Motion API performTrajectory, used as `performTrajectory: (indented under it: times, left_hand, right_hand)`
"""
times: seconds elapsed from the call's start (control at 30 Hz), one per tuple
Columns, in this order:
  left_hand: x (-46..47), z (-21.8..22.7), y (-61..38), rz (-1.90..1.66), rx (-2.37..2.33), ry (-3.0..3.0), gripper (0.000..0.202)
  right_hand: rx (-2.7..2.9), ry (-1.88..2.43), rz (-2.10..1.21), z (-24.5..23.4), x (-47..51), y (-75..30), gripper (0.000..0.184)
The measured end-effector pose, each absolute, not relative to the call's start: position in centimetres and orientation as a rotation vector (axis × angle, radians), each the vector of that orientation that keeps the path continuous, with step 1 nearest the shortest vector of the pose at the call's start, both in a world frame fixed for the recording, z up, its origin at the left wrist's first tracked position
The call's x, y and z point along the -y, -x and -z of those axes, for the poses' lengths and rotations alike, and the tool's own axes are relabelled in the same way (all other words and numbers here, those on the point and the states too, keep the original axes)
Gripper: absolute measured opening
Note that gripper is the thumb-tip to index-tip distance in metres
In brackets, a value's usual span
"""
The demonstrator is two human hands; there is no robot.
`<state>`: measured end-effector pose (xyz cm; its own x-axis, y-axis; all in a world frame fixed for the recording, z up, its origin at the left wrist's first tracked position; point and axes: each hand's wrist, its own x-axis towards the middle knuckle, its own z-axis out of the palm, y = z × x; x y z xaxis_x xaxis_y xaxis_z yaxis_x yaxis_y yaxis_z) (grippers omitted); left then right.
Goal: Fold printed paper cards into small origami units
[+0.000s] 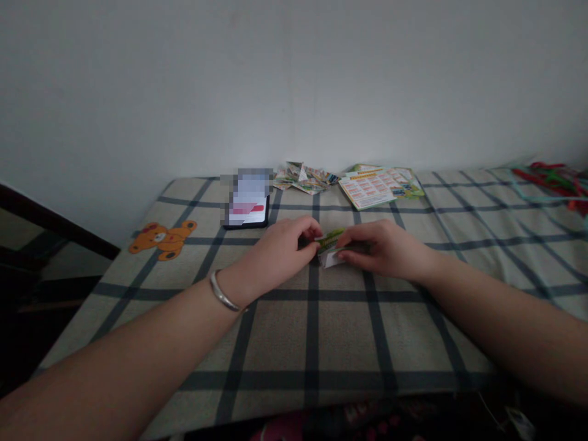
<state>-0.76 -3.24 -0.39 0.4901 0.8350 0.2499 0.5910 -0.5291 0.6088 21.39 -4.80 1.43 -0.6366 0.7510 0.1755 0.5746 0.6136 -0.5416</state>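
A small folded piece of printed paper [329, 248], green on top with a white part below, is held between my two hands over the checked tablecloth. My left hand [289, 242], with a silver bangle at the wrist, pinches its left edge between thumb and fingers. On the other side my right hand [379, 247] grips the right part of the paper, thumb below and fingers above. The fingers hide some of the paper. Behind my hands lie a pile of folded printed papers [305, 179] and a stack of flat printed sheets [367, 188].
A phone [248, 211] with a lit, partly blurred screen lies left of the folded papers. An orange bear picture [163, 240] is on the checked tablecloth [275, 343] at the left. Red and green stringy items [551, 180] lie at the far right. A pale wall [294, 79] rises behind.
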Motion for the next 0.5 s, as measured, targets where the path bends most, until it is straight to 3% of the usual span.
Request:
performTrajectory:
  times: [0.1,0.23,0.5]
  left_hand:
    - [3.3,0.6,0.8,-0.777,-1.155,-2.252,0.011]
    - [3.4,0.8,0.7,-0.843,-1.137,-2.161,0.020]
    - [3.6,0.2,0.6,-0.824,-1.156,-2.080,0.013]
  right_hand:
    - [2.416,1.103,-0.702,-1.6,4.7,-21.6,0.007]
    - [2.391,1.124,-0.677,-1.3,4.5,-21.6,0.011]
    - [2.307,0.912,-0.223,-0.5,4.6,-20.8,0.005]
